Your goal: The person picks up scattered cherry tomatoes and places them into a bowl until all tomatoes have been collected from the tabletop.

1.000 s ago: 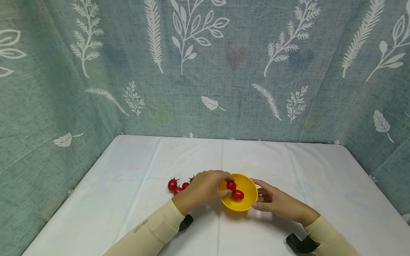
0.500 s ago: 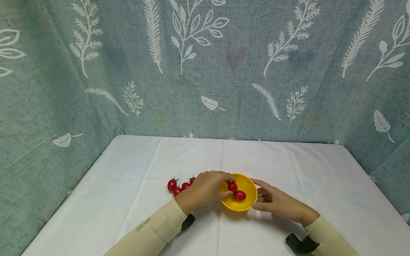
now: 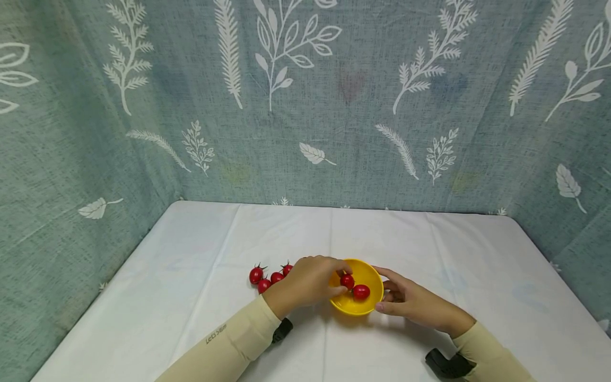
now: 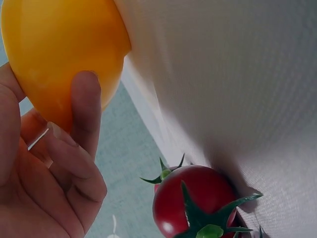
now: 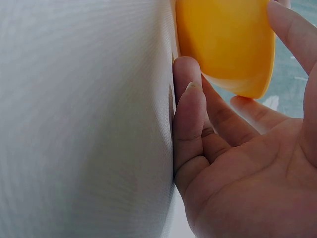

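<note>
A yellow bowl (image 3: 354,306) stands on the white cloth with two red cherry tomatoes inside. My left hand (image 3: 307,284) reaches over its left rim, thumb and forefinger about one cherry tomato (image 3: 347,281). The other cherry tomato (image 3: 361,292) lies just to the right. In the left wrist view, the lower fingers (image 4: 85,99) are against the outside of the bowl (image 4: 64,44). My right hand (image 3: 412,302) holds the bowl's right side between thumb and fingers. The right wrist view shows its fingertips (image 5: 242,101) at the bowl wall (image 5: 225,39).
Several cherry tomatoes (image 3: 256,275) with green stems lie left of the bowl, partly hidden behind the left forearm. A near one (image 4: 195,201) shows in the left wrist view. A patterned green curtain (image 3: 305,132) surrounds the white-covered table (image 3: 229,228).
My left hand has shifted slightly right, and both tomatoes in the bowl have moved a little right with it. The right hand and bowl have stayed nearly still.
</note>
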{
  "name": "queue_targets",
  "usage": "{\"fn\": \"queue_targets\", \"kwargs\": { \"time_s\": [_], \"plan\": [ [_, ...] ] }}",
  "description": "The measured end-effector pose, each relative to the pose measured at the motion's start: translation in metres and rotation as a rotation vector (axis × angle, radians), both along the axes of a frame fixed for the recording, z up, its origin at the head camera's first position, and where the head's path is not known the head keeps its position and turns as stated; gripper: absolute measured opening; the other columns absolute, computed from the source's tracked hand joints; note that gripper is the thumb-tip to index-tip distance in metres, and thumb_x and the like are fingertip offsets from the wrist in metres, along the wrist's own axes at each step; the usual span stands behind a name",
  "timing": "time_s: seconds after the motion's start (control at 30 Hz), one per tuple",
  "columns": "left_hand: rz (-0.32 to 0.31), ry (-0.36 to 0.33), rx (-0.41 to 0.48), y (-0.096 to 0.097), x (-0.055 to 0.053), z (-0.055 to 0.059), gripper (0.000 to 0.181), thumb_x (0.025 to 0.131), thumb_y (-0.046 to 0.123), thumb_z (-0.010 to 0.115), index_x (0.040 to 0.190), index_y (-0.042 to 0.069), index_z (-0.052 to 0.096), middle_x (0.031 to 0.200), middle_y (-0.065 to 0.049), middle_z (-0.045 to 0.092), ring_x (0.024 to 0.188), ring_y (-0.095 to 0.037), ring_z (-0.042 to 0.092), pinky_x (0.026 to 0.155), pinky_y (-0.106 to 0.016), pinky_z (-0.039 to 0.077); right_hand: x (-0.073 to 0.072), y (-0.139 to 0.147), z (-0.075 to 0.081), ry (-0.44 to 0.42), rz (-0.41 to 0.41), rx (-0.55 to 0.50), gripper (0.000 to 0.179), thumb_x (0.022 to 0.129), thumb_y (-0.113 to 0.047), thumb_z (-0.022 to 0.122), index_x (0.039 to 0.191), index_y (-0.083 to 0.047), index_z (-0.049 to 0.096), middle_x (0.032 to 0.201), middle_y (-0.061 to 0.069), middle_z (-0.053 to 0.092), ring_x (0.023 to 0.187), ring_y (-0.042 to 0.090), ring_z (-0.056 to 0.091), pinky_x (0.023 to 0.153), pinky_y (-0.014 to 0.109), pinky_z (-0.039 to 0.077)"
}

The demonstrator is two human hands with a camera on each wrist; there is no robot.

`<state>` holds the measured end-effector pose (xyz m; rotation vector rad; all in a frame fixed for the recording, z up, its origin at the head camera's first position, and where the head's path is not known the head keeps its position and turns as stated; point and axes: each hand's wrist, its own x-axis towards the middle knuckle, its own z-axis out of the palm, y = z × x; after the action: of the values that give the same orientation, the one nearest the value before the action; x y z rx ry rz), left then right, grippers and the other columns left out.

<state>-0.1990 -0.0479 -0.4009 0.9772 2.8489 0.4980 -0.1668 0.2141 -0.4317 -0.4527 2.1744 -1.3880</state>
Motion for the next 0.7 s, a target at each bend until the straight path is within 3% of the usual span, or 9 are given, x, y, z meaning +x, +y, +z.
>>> {"fn": "queue_targets", "kwargs": {
  "time_s": [0.7],
  "plan": [
    [0.015, -0.028, -0.01, 0.0024, 0.0026, 0.0019, 0.035, 0.086, 0.033, 0.078, 0.118, 0.023, 0.069, 0.1, 0.009, 0.071, 0.081, -0.009, 0.056, 0.071, -0.024, 0.047, -0.0009, 0.0002, -0.0008, 0.0, 0.007, 0.005, 0.081, 0.095, -0.029, 0.069, 0.159, -0.017, 0.021, 0.132, 0.015, 0.06, 0.106, 0.027, 0.06, 0.089, 0.029, 0.049]
  ]
}}
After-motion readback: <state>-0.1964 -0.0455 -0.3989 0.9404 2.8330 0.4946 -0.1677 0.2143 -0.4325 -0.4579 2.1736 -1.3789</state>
